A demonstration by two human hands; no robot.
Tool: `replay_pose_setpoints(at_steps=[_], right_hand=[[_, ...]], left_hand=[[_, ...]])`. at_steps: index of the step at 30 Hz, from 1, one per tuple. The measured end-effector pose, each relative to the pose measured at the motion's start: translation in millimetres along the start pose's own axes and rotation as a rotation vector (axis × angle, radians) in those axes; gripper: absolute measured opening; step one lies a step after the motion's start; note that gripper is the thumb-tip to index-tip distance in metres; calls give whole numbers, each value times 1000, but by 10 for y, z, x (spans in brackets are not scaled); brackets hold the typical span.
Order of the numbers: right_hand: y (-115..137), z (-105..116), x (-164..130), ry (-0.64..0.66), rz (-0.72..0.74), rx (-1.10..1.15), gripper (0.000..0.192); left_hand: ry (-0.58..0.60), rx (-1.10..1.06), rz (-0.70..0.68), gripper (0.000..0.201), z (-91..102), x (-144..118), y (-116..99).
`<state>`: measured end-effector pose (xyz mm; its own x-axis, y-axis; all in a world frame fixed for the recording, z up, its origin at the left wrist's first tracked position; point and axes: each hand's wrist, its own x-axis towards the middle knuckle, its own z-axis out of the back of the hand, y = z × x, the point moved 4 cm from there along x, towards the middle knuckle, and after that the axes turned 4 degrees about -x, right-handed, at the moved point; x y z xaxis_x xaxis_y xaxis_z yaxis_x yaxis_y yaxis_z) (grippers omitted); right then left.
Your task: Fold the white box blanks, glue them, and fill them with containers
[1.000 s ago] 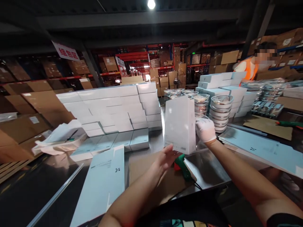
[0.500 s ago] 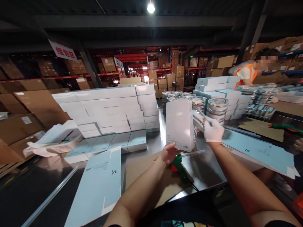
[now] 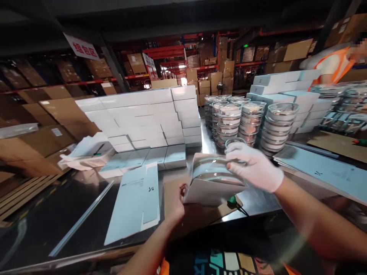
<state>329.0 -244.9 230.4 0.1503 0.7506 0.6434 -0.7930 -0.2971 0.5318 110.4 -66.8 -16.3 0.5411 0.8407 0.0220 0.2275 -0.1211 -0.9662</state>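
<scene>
My bare left hand (image 3: 181,200) is closed round the left side of a white cardboard box (image 3: 213,193), tilted with its open end towards the stacks. Clear round glassware (image 3: 210,168) lies partly inside that opening, its curved edges showing; whether it is bowls or lids I cannot tell. My right hand (image 3: 254,166), in a white glove, grips the glassware from the right at the box's mouth. Its fingertips are partly hidden behind the glass. Under the box lies a brown cardboard sheet (image 3: 174,183), and a green-handled tool (image 3: 233,200) pokes out beside it, mostly covered.
Stacked round glassware (image 3: 279,128) stands beyond my right hand. A wall of white boxes (image 3: 143,118) rises at the back left. Flat pale-blue cartons (image 3: 136,198) lie left, more (image 3: 323,164) right. A metal strip (image 3: 83,217) lies far left. A person in an orange vest (image 3: 334,68) stands back right.
The box has tipped from upright to lying tilted and come lower. My right hand has moved the glassware left into its opening. The view has shifted down.
</scene>
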Motion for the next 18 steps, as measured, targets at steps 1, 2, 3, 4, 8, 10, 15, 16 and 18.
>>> replay_pose_setpoints(at_steps=[1,2,3,4,8,10,15,16,18], right_hand=[[-6,-110,-43,28,66,-45,37],[-47,-198,-105,23,103,-49,40],[-121,-271,-187,-3,106,-13,48],[-222,-345,-287,-35,80,45,59],[-624,-815,-766,-90,-104,142,94],[-668,-1112,-939,-51,-89,125,92],[-536,-1542,-892,-46,-117,320,59],[-533,-1589,-832,-58,-190,375,56],[-556,-1668,-728,-120,-338,397,44]], left_hand=[[-2,31,25,98,36,-42,49],[-2,80,44,93,72,-74,85],[6,138,54,88,104,-97,108],[14,196,44,84,134,-114,115],[17,221,-95,100,196,-162,41],[-1,149,-147,112,199,-190,-32],[-27,124,-392,76,152,-224,-385],[-5,149,-436,69,125,-220,-447],[3,167,-491,65,86,-209,-522]])
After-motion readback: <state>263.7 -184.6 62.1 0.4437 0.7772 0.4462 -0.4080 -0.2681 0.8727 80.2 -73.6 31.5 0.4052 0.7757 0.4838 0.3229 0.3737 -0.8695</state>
